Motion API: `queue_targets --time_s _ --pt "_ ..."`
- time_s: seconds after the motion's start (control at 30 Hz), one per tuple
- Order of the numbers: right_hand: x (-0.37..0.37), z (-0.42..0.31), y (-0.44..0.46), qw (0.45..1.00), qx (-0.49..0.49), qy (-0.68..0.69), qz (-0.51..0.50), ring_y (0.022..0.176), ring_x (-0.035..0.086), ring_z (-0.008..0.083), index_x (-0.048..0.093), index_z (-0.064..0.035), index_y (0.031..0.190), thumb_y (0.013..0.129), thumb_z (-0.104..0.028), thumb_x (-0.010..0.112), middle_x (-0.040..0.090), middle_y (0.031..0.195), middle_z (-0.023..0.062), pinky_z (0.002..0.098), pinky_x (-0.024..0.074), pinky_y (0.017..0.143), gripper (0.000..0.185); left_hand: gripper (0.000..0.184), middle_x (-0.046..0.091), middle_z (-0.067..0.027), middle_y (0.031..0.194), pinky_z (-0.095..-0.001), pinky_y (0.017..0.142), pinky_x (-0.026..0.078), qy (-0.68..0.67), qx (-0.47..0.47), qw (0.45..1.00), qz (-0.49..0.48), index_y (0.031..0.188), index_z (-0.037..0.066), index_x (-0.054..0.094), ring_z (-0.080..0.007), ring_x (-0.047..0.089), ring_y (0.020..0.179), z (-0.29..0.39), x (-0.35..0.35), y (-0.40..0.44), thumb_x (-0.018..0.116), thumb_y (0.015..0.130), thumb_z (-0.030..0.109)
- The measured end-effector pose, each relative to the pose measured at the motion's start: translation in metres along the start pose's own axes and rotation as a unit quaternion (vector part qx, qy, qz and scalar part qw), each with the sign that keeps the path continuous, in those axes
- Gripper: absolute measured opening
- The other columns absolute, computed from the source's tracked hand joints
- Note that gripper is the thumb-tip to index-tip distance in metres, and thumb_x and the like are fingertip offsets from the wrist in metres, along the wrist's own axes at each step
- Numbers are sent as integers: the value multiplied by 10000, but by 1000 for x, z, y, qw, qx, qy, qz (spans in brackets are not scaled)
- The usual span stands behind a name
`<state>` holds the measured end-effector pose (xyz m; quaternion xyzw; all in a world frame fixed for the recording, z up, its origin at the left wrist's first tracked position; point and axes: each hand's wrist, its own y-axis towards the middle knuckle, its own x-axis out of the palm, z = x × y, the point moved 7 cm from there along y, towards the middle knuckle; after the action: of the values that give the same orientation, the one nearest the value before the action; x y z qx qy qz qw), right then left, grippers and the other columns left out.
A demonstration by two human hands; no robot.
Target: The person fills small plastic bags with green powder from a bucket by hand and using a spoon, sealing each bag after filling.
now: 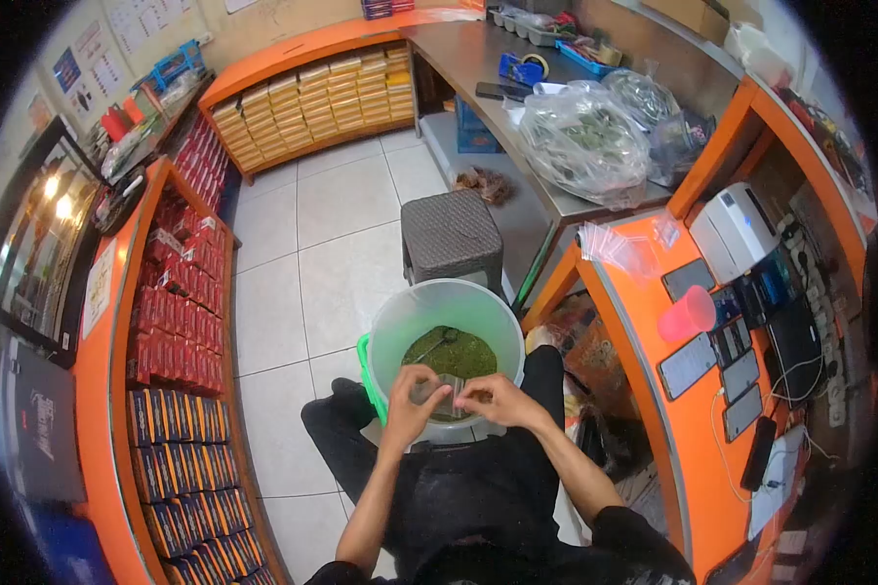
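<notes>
Black-clothed person is pinching a small clear plastic bag between left hand and right hand, fingers nearly closed, seemingly opening it; next needs steadiness.

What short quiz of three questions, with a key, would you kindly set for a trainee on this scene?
1. What do the left hand and right hand hold between them?
2. True or false: the pink cup stands on the stool.
3. Fill in: the ground green material lies in a ____.

Key:
1. A small clear plastic bag.
2. False; it stands on the orange counter.
3. Tub.
</notes>
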<state>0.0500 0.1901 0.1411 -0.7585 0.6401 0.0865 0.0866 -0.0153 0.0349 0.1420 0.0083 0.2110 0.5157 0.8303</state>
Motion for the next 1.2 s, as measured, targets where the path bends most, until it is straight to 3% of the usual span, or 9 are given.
queue_targets --time_s 0.1,0.27,0.43,0.53,0.6,0.83,1.03,1.13,1.2 --pt "10 -7 0 996 -16 -91 8 637 624 185 699 1 891 912 -156 701 678 742 109 333 458 575 158 276 589 -143 1202 -417 1016 416 89 -21 979 181 976 22 611 -297 548 1176 24 -14 -19 791 826 168" --pt "31 -8 -8 986 -107 -130 -14 648 621 293 646 3 903 932 -139 655 649 779 145 378 469 597 145 303 550 -171 1191 -414 1024 390 2 14 995 -101 1096 -15 627 -331 509 1160 -27 30 -52 649 957 253" --pt "34 -24 -7 991 -90 -70 -71 606 584 267 654 1 928 948 -137 643 643 753 144 368 452 581 141 271 526 -166 1244 -391 1044 370 -96 -36 979 -175 1111 -26 614 -316 463 1239 -30 27 -57 559 1013 221" --pt "36 -22 -4 992 -21 -79 -101 582 566 244 661 3 938 953 -141 643 625 710 153 359 441 570 146 218 517 -165 1238 -431 1056 363 -91 5 988 -126 1049 -18 622 -336 446 1250 -19 18 -51 596 978 187" --pt "37 -16 -4 992 -30 -117 -44 550 556 240 640 6 890 928 -143 670 602 666 147 360 426 538 157 158 512 -164 1225 -502 1064 349 155 130 979 -34 945 6 626 -374 429 1259 7 3 -47 678 869 133" --pt "35 -26 -7 936 -142 -278 163 529 591 262 582 -13 784 819 -94 716 604 651 113 361 455 501 161 178 502 -159 1218 -548 1035 349 257 114 948 148 793 40 615 -396 406 1276 8 -17 -49 743 682 93" --pt "43 -28 -3 936 -141 -318 63 695 655 255 629 -38 879 794 -143 727 646 841 104 357 511 603 168 152 511 -149 1224 -505 1057 356 154 104 980 -77 721 34 633 -397 414 1276 -3 -21 -30 755 699 122" --pt "73 -35 -10 849 -135 -508 -57 993 596 313 680 -23 902 873 -246 633 594 1159 152 422 449 886 230 151 537 -130 1237 -483 1062 371 160 107 966 -174 706 67 665 -375 430 1274 -18 -24 -27 783 689 159" --pt "85 -37 -15 850 -203 -477 -89 994 591 323 693 -35 883 893 -249 633 561 1212 158 437 474 844 223 156 546 -124 1248 -467 1054 380 136 64 965 -216 712 76 673 -360 447 1260 -28 -31 -25 795 686 168"
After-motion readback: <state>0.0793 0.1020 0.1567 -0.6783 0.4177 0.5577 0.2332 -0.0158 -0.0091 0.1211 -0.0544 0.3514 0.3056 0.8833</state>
